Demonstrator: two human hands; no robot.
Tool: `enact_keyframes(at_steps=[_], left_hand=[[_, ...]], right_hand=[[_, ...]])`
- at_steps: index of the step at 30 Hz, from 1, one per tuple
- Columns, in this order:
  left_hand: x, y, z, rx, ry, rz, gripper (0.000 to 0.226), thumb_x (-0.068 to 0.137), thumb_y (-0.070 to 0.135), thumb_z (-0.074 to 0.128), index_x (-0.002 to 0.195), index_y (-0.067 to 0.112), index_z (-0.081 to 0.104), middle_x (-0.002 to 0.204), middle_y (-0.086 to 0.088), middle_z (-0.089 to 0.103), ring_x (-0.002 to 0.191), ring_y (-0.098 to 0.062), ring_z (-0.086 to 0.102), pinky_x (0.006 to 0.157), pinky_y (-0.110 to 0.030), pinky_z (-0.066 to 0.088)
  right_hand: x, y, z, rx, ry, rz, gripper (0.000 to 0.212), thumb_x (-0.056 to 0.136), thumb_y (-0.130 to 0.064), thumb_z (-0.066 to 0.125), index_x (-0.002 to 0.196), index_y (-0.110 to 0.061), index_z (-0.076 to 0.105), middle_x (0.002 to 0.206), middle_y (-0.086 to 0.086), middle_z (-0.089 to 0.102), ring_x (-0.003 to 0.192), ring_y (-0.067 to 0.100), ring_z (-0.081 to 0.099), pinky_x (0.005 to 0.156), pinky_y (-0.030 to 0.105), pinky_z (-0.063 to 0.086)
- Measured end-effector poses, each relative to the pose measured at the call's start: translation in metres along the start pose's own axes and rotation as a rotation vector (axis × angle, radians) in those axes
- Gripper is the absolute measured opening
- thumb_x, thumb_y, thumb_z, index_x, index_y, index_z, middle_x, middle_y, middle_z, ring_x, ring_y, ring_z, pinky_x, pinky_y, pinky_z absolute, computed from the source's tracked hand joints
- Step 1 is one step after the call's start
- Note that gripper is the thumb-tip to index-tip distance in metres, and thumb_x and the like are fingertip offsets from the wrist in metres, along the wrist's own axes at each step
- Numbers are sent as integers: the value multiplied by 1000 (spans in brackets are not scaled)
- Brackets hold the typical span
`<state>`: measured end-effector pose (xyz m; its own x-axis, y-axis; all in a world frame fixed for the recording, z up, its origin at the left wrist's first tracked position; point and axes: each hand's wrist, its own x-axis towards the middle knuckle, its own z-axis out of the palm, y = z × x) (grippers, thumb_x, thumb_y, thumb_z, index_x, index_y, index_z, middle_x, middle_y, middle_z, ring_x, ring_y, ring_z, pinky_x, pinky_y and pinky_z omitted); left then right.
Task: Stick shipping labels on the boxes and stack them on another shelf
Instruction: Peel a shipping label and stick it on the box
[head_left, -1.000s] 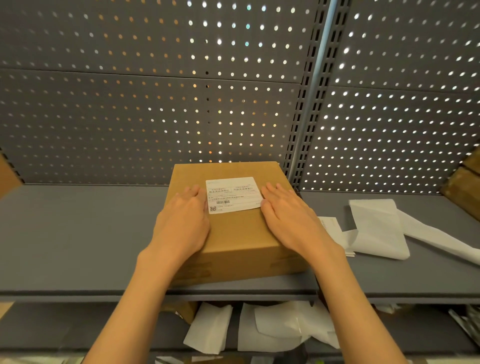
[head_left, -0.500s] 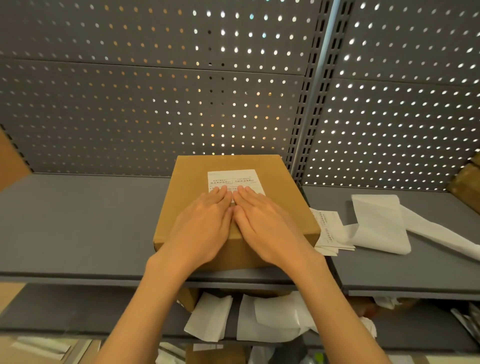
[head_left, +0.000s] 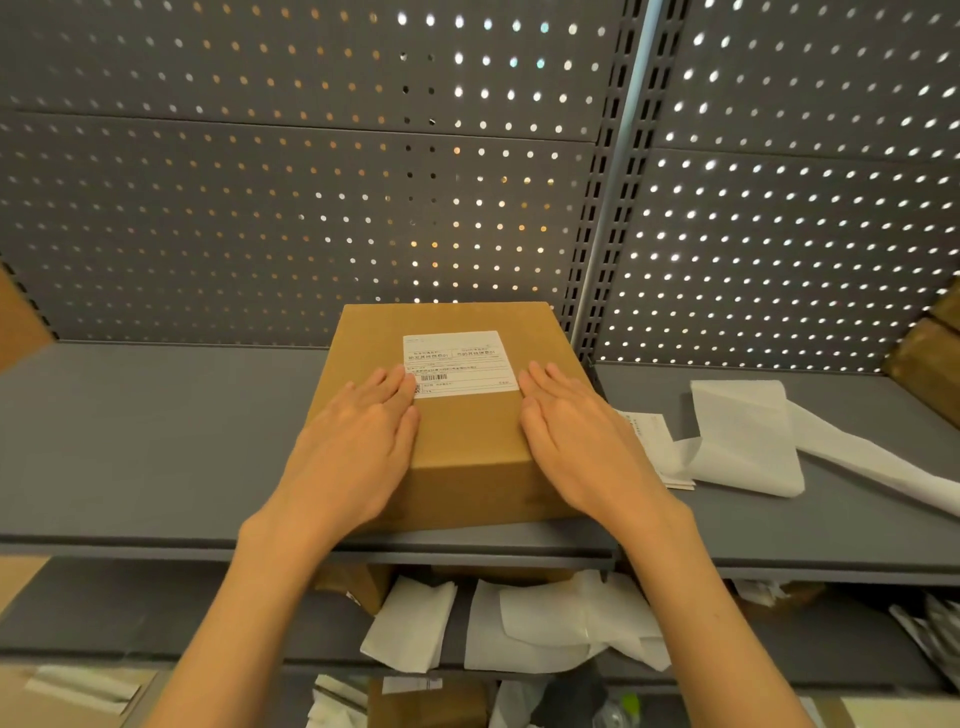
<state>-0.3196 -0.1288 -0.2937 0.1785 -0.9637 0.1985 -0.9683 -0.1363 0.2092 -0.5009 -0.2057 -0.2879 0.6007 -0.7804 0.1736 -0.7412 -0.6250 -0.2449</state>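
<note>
A brown cardboard box sits on the grey shelf, near its front edge. A white shipping label with print and a barcode lies flat on the box's top. My left hand rests flat on the box at the label's left edge, fingertips touching its lower left corner. My right hand lies flat on the box's right side, fingertips at the label's right edge. Neither hand holds anything.
White label backing strips and a small stack of labels lie on the shelf to the right. More brown boxes stand at the far right. Crumpled white paper and boxes fill the lower shelf. A perforated metal panel backs the shelf.
Half a second ago both hands were pressed together over the label's middle; they have slid apart to the label's left and right edges, uncovering it.
</note>
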Motion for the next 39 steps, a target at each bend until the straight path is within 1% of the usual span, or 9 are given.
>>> enact_keyframes(at_steps=[4, 8, 13, 19, 26, 31, 33, 36, 39], left_hand=[[-2, 4, -3, 15, 6, -44, 49, 102, 32, 20, 148, 16, 23, 156, -1, 20, 144, -15, 16, 115, -26, 9], [5, 15, -6, 9, 78, -33, 45, 102, 28, 23, 140, 12, 39, 147, -5, 37, 136, -20, 31, 110, -28, 22], [38, 17, 1, -27, -29, 49, 46, 102, 23, 25, 144, 6, 31, 154, -10, 24, 143, -22, 20, 113, -29, 15], [62, 16, 2, -37, -200, 56, 49, 103, 27, 19, 150, 12, 14, 158, -5, 8, 145, -18, 7, 114, -26, 5], [61, -1, 1, 42, -165, -10, 50, 103, 30, 19, 149, 13, 17, 158, -2, 11, 145, -16, 11, 117, -33, 10], [60, -15, 0, 51, -135, -76, 49, 102, 31, 19, 149, 15, 18, 157, -1, 13, 145, -19, 11, 117, -35, 9], [58, -16, -1, 46, -108, -100, 49, 102, 31, 19, 149, 14, 20, 157, -1, 16, 144, -20, 13, 116, -36, 9], [52, -18, -3, 12, -60, -149, 47, 101, 33, 24, 141, 10, 34, 149, -7, 33, 138, -25, 26, 112, -40, 19], [41, -28, -6, -95, -12, -247, 51, 97, 42, 35, 136, 9, 41, 144, -11, 38, 134, -31, 31, 105, -43, 29]], right_hand=[[0, 1, 0, 9, 6, 16, 48, 103, -25, 19, 148, -10, 26, 156, 4, 22, 145, 13, 16, 117, 24, 8], [4, -4, 0, 22, 42, 4, 47, 103, -26, 21, 147, -10, 28, 155, 6, 26, 144, 15, 20, 115, 25, 11], [33, -19, 1, 92, -34, -91, 46, 104, -23, 23, 146, -6, 27, 155, 8, 25, 144, 16, 20, 114, 25, 12], [59, -23, 9, 73, -141, -84, 47, 104, -23, 19, 149, -8, 20, 157, 9, 18, 145, 20, 14, 114, 27, 9], [55, -4, 8, -8, -151, 1, 49, 104, -30, 15, 151, -16, 14, 159, 4, 7, 147, 21, 5, 117, 34, 4], [48, 11, 4, -14, -135, 62, 49, 103, -31, 15, 151, -23, 13, 160, 3, 7, 147, 22, 3, 118, 38, 3], [46, 13, 2, 12, -123, 82, 48, 103, -30, 15, 151, -24, 15, 159, 3, 8, 147, 22, 3, 118, 39, 4], [40, 18, -2, 94, -38, 107, 46, 103, -30, 21, 148, -19, 25, 158, 5, 17, 146, 21, 10, 115, 38, 13], [30, 30, -6, 391, 45, 212, 53, 99, -39, 37, 148, -22, 27, 157, -1, 19, 144, 17, 19, 113, 36, 21]])
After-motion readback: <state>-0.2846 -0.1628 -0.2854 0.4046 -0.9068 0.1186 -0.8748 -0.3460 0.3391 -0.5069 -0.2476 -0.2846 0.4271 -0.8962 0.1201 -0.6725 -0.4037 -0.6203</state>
